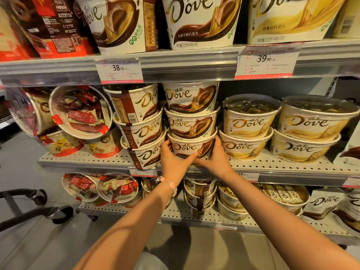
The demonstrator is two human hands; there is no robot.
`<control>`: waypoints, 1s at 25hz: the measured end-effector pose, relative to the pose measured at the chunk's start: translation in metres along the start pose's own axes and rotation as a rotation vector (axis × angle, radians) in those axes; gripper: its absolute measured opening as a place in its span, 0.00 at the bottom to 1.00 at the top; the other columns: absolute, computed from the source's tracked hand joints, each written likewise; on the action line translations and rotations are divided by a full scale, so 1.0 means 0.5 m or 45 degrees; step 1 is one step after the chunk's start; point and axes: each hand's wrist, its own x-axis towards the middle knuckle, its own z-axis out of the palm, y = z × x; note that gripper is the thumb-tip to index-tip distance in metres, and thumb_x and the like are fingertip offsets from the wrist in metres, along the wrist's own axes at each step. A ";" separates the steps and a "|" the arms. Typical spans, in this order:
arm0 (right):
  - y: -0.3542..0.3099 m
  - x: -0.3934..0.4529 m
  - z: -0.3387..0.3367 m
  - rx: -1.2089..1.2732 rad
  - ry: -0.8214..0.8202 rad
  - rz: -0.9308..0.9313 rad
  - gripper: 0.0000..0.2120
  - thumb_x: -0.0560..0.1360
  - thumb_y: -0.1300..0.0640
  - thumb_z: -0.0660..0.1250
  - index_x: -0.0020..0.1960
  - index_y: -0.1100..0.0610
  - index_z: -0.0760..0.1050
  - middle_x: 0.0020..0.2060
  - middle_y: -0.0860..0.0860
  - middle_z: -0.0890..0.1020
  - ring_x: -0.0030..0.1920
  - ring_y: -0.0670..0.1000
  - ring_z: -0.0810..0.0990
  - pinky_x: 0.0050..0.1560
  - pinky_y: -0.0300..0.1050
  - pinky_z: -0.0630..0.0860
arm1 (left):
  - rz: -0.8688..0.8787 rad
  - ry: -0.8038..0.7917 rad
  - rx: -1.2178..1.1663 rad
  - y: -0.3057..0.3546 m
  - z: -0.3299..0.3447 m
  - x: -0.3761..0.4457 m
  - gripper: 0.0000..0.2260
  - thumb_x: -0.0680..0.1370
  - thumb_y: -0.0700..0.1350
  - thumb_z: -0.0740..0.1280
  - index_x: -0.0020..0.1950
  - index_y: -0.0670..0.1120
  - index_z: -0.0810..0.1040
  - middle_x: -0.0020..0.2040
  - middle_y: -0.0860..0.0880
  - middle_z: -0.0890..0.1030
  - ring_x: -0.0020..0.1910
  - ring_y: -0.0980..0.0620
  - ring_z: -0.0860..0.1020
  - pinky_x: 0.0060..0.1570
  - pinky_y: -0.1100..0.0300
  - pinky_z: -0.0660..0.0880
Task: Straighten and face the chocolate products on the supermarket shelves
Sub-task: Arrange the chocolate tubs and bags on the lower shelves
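Note:
On the middle shelf [292,168] stands a stack of three brown-and-white Dove tubs. Both hands clasp the bottom tub [191,147]: my left hand [174,164] on its left side, my right hand [216,159] on its right, thumbs meeting under its front. The middle tub [191,123] and the top tub [191,96] rest on it with logos facing forward. Just left, another stack of Dove tubs [141,125] leans left and is turned, showing a barcode. To the right sit two stacks of gold Dove tubs [247,129], logos forward.
Red-and-white candy tubs [81,112] lie tipped on their sides at the shelf's left. The upper shelf holds large Dove tubs [200,22] above price tags [119,70]. The lower shelf [175,213] carries more tubs and Dove bags. A black wheeled frame [35,207] stands on the floor at left.

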 end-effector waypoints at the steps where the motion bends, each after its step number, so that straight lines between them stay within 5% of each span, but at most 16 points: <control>1: -0.001 0.004 0.004 -0.012 -0.006 0.000 0.52 0.59 0.48 0.79 0.74 0.55 0.52 0.70 0.53 0.68 0.69 0.54 0.67 0.69 0.53 0.66 | 0.021 0.058 0.009 0.000 0.009 -0.007 0.43 0.57 0.55 0.79 0.66 0.47 0.63 0.64 0.47 0.71 0.64 0.50 0.71 0.64 0.53 0.70; 6: -0.005 0.007 0.012 -0.090 0.091 0.085 0.51 0.58 0.45 0.79 0.72 0.55 0.55 0.68 0.53 0.70 0.68 0.55 0.69 0.66 0.54 0.69 | 0.014 0.132 -0.029 0.010 0.021 -0.003 0.39 0.58 0.50 0.81 0.64 0.44 0.66 0.61 0.45 0.73 0.60 0.48 0.72 0.60 0.52 0.73; 16: -0.019 -0.017 0.056 -0.299 0.367 0.232 0.53 0.57 0.39 0.77 0.72 0.57 0.56 0.68 0.55 0.70 0.67 0.56 0.70 0.66 0.52 0.68 | -0.001 -0.066 -0.164 0.008 -0.010 0.012 0.36 0.65 0.41 0.77 0.69 0.43 0.64 0.65 0.45 0.72 0.61 0.54 0.71 0.65 0.51 0.70; 21: -0.025 -0.019 0.059 -0.309 0.370 0.208 0.52 0.59 0.40 0.77 0.73 0.58 0.55 0.69 0.56 0.68 0.69 0.56 0.67 0.67 0.52 0.65 | 0.056 -0.222 -0.122 0.010 -0.024 0.009 0.35 0.67 0.47 0.75 0.71 0.47 0.64 0.66 0.50 0.73 0.65 0.53 0.71 0.66 0.50 0.70; 25: -0.040 -0.054 0.064 -0.098 0.435 0.179 0.44 0.65 0.49 0.76 0.72 0.58 0.56 0.69 0.55 0.65 0.70 0.54 0.63 0.71 0.52 0.63 | 0.057 -0.157 -0.040 0.020 -0.072 -0.033 0.23 0.72 0.44 0.72 0.64 0.47 0.69 0.56 0.52 0.76 0.54 0.55 0.76 0.51 0.65 0.74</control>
